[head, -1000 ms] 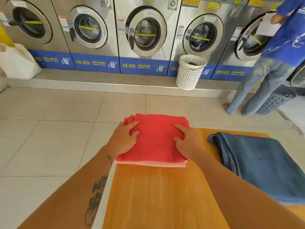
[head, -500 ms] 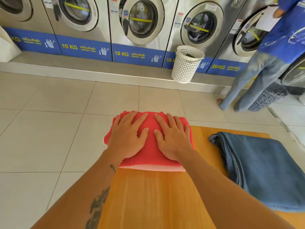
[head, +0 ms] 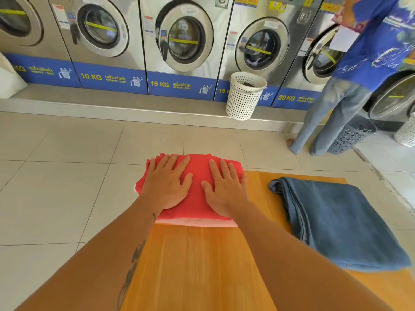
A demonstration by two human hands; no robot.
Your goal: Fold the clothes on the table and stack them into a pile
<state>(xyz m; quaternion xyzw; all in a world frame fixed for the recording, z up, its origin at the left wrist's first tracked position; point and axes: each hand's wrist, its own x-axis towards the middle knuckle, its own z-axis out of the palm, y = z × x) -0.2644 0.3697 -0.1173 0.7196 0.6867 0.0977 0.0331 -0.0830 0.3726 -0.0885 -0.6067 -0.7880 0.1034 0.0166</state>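
Flat and spread, the left hand lies palm down on the left half of a folded red garment, fingers fanned toward the far edge. Just beside it, the right hand lies the same way on the right half, fingers apart and grasping nothing. Between the two thumbs a strip of red cloth shows. Under the near edge of the red garment a paler pink layer peeks out, so the folded piece sits on top of another.

Both lie at the far left corner of the wooden surface, with the red cloth overhanging the left edge slightly. To the right, well apart from the red piece, a folded blue denim garment rests on the same surface.

Beyond the surface lies a pale tiled floor, then a row of steel washing machines with blue bands. A white perforated basket stands before them. At far right, a person in a blue shirt and jeans stands at an open machine.
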